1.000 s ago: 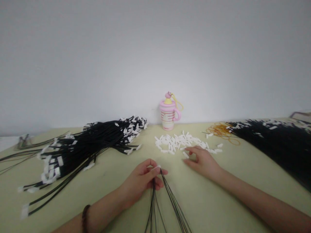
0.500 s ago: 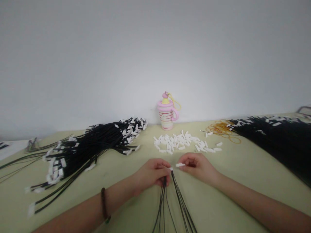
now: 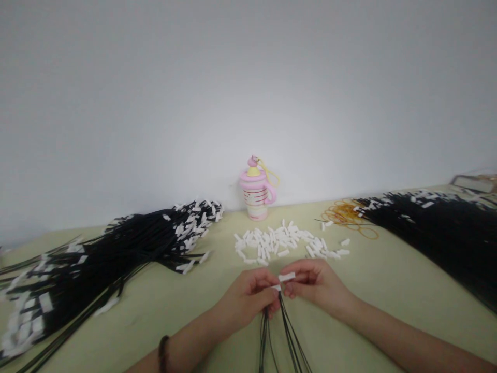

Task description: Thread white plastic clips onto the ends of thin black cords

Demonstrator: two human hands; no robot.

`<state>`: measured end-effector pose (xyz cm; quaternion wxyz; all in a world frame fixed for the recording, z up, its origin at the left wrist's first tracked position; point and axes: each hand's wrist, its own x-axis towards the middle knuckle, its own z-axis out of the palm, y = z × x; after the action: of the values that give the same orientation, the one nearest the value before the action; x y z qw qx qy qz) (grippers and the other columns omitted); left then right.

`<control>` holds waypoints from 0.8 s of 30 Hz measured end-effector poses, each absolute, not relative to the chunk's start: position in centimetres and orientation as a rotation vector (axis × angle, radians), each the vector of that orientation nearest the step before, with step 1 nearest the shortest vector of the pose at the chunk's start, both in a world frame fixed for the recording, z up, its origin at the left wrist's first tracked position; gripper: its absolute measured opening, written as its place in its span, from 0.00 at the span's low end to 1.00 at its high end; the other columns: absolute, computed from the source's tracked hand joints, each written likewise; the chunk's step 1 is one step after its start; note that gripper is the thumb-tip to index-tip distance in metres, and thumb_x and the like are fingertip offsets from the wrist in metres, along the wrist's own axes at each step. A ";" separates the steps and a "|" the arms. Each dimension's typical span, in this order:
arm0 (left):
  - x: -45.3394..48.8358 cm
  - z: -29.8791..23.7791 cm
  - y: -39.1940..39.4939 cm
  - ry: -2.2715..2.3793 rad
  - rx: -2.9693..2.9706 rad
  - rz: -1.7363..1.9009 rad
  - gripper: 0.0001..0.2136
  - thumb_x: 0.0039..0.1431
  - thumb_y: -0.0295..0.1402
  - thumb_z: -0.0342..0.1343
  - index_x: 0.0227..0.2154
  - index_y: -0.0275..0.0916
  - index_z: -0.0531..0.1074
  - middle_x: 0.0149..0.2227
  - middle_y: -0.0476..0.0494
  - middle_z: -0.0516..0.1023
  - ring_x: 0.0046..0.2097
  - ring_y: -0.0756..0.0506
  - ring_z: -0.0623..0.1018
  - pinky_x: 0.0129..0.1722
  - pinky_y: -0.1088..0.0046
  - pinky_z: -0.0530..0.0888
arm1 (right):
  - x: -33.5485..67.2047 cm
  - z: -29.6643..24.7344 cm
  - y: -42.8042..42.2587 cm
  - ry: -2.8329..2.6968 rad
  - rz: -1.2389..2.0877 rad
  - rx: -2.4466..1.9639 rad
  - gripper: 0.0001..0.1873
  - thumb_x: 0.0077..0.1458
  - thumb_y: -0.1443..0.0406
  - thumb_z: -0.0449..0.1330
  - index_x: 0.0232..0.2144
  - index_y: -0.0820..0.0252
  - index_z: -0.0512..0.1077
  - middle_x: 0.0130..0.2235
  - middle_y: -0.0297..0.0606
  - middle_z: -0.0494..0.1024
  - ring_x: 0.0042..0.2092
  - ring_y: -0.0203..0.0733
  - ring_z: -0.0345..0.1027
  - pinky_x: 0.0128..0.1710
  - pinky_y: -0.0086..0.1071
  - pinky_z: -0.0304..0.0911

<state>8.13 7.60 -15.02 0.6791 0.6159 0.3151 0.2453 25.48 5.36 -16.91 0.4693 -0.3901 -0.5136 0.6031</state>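
Observation:
My left hand point(image 3: 256, 296) pinches a wire harness by its small white connector point(image 3: 276, 287), and its thin black wires point(image 3: 289, 331) hang down toward the bottom edge. Between the thumb and fingers of my right hand point(image 3: 310, 282) is a loose white connector housing point(image 3: 287, 277). The two white pieces are close together, with the housing slightly above and right of the connector; whether they touch I cannot tell. Just behind both hands lies a spread pile of white connector housings point(image 3: 272, 241).
Black wire bundles with white ends lie on the left point(image 3: 112, 259) and on the right point(image 3: 435, 228). A pink-lidded cup point(image 3: 256, 194) stands by the wall. Orange rubber bands point(image 3: 344, 212) rest near the right bundle, all on a pale green tabletop point(image 3: 163, 305).
My right hand has come closer to the left, bringing the white housing beside the connector. The camera view has shifted, so the background things sit lower and further left.

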 end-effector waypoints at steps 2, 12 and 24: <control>8.1 -15.1 7.9 0.682 1.372 0.543 0.09 0.49 0.34 0.53 0.28 0.32 0.67 0.21 0.48 0.68 0.22 0.54 0.67 0.23 0.77 0.67 | 25.7 -16.8 5.4 -1.258 1.478 -0.957 0.14 0.38 0.65 0.64 0.31 0.66 0.71 0.24 0.35 0.74 0.25 0.28 0.66 0.27 0.21 0.63; 6.9 -15.3 9.3 0.538 1.121 0.481 0.08 0.52 0.30 0.52 0.32 0.30 0.70 0.26 0.41 0.72 0.29 0.49 0.72 0.29 0.73 0.68 | 25.8 -16.9 5.2 -1.267 1.478 -0.887 0.19 0.38 0.68 0.64 0.36 0.64 0.64 0.28 0.33 0.73 0.26 0.28 0.67 0.27 0.23 0.64; 6.8 -15.0 9.2 0.576 1.101 0.455 0.09 0.51 0.30 0.53 0.32 0.29 0.72 0.26 0.39 0.72 0.28 0.48 0.72 0.28 0.72 0.68 | 26.3 -16.4 5.5 -1.286 1.297 -1.042 0.07 0.46 0.67 0.55 0.28 0.67 0.70 0.20 0.32 0.66 0.24 0.26 0.59 0.24 0.20 0.55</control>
<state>6.80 9.15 -15.00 0.7890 0.5111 0.2675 0.2114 26.35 5.46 -16.44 0.4961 -0.4303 -0.5310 0.5355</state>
